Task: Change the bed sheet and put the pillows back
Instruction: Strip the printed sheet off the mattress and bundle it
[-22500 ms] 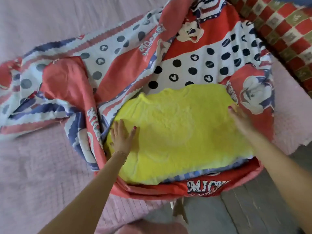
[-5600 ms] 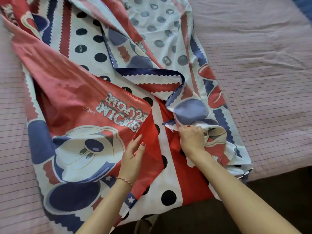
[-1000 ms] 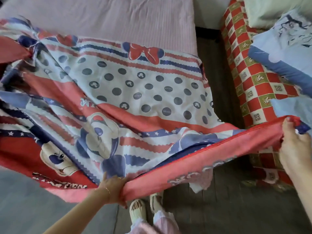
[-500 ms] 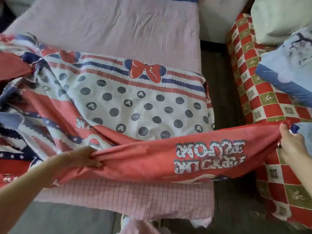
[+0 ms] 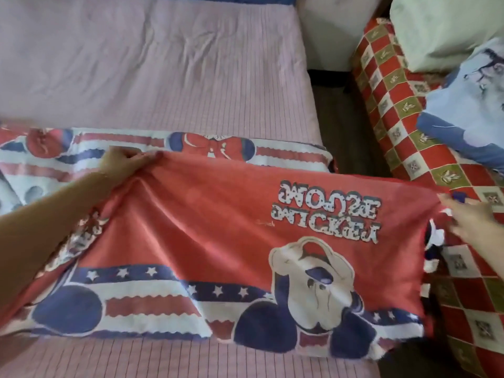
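A red, white and blue cartoon-print bed sheet [image 5: 207, 222] lies folded across the pink striped mattress [image 5: 169, 72]. My left hand [image 5: 122, 163] pinches the sheet's red folded edge at the left, over the layer beneath. My right hand [image 5: 471, 219] grips the sheet's right corner, out beyond the side of the bed. The red panel with upside-down lettering is stretched between both hands. Pillows [image 5: 447, 31] sit at the upper right.
A red, green and white checkered couch [image 5: 403, 126] stands close to the right of the bed. A pale pillow and a blue-and-white printed cloth [image 5: 469, 113] lie on it. A narrow strip of dark floor [image 5: 332, 110] separates bed and couch.
Both hands have carried the red edge away from me over the dotted layer. The fold now covers most of the sheet, and the printed cartoon figure shows on top.
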